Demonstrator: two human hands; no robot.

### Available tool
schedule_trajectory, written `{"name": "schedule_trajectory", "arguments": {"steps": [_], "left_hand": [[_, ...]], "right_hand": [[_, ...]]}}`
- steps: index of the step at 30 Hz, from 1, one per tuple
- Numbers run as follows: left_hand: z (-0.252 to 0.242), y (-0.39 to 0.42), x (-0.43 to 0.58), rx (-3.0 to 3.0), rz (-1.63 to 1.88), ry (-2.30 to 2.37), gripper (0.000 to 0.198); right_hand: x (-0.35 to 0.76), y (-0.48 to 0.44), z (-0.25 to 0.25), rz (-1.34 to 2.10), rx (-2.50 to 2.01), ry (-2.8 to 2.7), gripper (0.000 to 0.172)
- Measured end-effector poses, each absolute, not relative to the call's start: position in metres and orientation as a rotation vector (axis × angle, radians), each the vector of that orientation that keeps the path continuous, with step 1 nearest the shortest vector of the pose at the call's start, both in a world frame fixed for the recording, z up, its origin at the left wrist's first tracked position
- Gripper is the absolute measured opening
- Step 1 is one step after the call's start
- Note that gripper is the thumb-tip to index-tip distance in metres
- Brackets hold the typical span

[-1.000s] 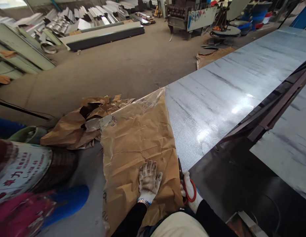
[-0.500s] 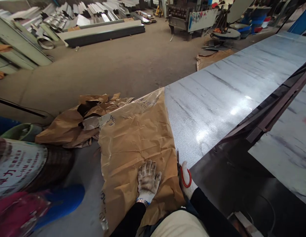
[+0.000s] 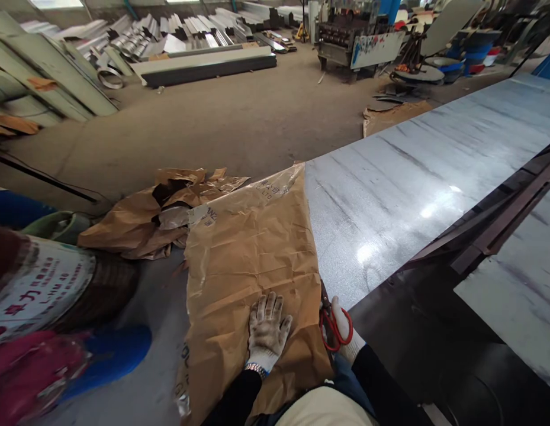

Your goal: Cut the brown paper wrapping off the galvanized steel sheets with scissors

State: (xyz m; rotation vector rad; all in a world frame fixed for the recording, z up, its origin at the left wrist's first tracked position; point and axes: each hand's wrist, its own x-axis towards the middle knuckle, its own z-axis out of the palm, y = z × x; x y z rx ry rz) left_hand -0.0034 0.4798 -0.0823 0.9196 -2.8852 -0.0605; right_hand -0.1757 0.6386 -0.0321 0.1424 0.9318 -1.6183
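Our left hand [image 3: 266, 331], in a soiled glove, lies flat with fingers spread on the brown paper [image 3: 252, 254], pressing it down at about 6 o'clock in the view. Our right hand [image 3: 346, 337], gloved too, is closed through the red loops of the scissors [image 3: 330, 322], just at 3 o'clock of the left hand; the blades point toward 12 along the paper's right edge, where it meets the metal sheet [image 3: 412, 177]. The paper lies partly over the near end of that sheet, which runs off toward 2 o'clock. Torn scraps [image 3: 159, 213] lie crumpled at 10 o'clock of the paper, touching it. A labelled drum [image 3: 39, 290] sits at 9 o'clock
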Motion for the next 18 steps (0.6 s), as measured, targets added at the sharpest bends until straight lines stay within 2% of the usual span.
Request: {"name": "schedule_trajectory", "arguments": {"steps": [4, 9, 11, 14, 18], "left_hand": [[-0.082, 0.48, -0.004, 0.928, -0.065, -2.889, 0.062], [-0.087, 0.479, -0.003, 0.925, -0.068, -2.885, 0.062], [-0.089, 0.479, -0.003, 0.912, -0.064, -2.863, 0.061], [-0.09, 0.478, -0.004, 0.889, -0.026, -2.837, 0.06], [-0.09, 0.477, -0.004, 0.872, 0.041, -2.843, 0.06]], "right_hand": [[-0.175, 0.65, -0.042, -1.533, 0.087, 1.051, 0.072], [-0.177, 0.663, -0.046, -1.47, -0.174, 1.574, 0.053], [-0.179, 0.666, -0.043, -1.416, -0.225, 1.626, 0.051], [-0.175, 0.669, -0.038, -1.471, -0.161, 1.42, 0.048], [-0.162, 0.667, -0.036, -1.715, 0.049, 1.103, 0.059]]}}
